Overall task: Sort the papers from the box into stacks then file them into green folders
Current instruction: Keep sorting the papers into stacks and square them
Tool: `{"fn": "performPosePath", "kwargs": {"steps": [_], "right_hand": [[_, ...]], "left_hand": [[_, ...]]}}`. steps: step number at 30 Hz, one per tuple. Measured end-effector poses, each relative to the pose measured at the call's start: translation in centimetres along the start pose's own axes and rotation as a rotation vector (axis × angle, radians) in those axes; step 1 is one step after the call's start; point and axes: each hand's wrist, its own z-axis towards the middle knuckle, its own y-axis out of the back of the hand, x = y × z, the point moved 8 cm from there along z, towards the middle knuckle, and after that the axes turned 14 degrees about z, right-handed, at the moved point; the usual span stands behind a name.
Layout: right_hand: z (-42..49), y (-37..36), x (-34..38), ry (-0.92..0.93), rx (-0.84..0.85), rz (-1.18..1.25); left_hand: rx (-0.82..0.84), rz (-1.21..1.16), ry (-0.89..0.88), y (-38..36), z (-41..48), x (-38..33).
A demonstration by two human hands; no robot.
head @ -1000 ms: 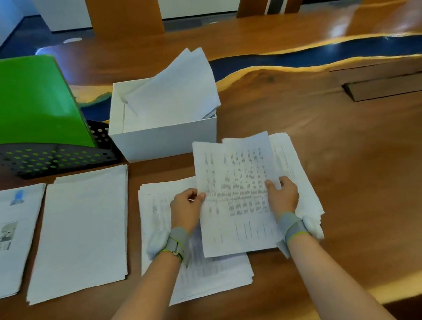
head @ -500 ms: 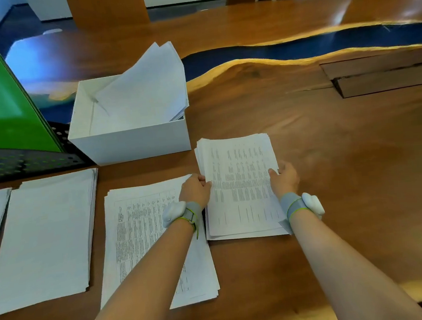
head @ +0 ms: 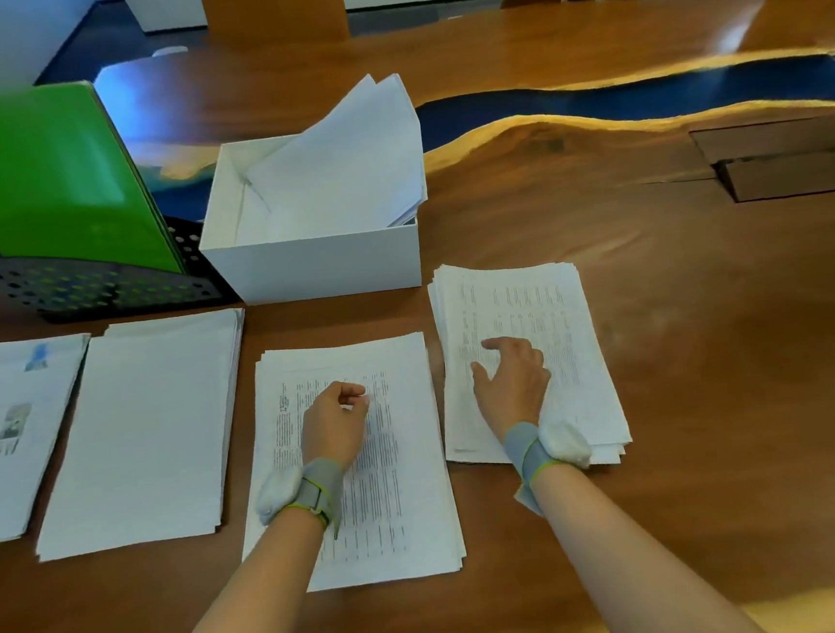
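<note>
four stacks (head: 138, 431) line the table (head: 710, 341) from nine to two o'clock. our left hand (head: 336, 424), loosely curled and empty, hangs over the third stack (head: 406, 494). our right hand (head: 512, 383), fingers relaxed and gripping nothing, is over the rightmost stack (head: 556, 314). papers (head: 342, 171) sit in the box (head: 315, 264) at twelve and the green folders (head: 40, 182) wait at ten, so we judge sorting unfinished and filing unstarted.

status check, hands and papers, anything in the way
Left hand loosely curled, empty, over middle stack. Right hand open on right stack. Papers left in box. Nothing in the way.
</note>
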Motion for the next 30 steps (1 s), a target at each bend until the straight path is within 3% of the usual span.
{"fn": "performPosePath", "kwargs": {"steps": [7,9,13,19,22,27,30], "right_hand": [[-6.0,-7.7,4.0,0.235,0.268,-0.005],[-7.4,-10.1,4.2,0.282,0.375,-0.077],[-10.3,-14.1,2.6,0.112,0.607,-0.130],[-11.9,-17.4,4.8,0.009,0.751,-0.020],[-11.2,-16.9,5.6,-0.038,0.696,0.154],[-9.9,-13.1,4.0,-0.116,0.330,0.232],[-9.9,-11.3,3.1,-0.229,0.186,0.459]], "left_hand": [[-0.187,0.134,0.092,6.2,-0.7,7.8],[-0.167,0.101,0.171,6.9,-0.9,9.9],[-0.005,-0.025,0.149,6.1,-1.3,11.0],[0.003,-0.063,0.153,7.0,-0.5,11.6],[-0.051,0.010,0.145,8.1,-0.1,12.0],[-0.082,-0.053,0.143,9.5,0.6,12.9],[-0.064,-0.168,0.135,10.3,1.2,13.7]]}}
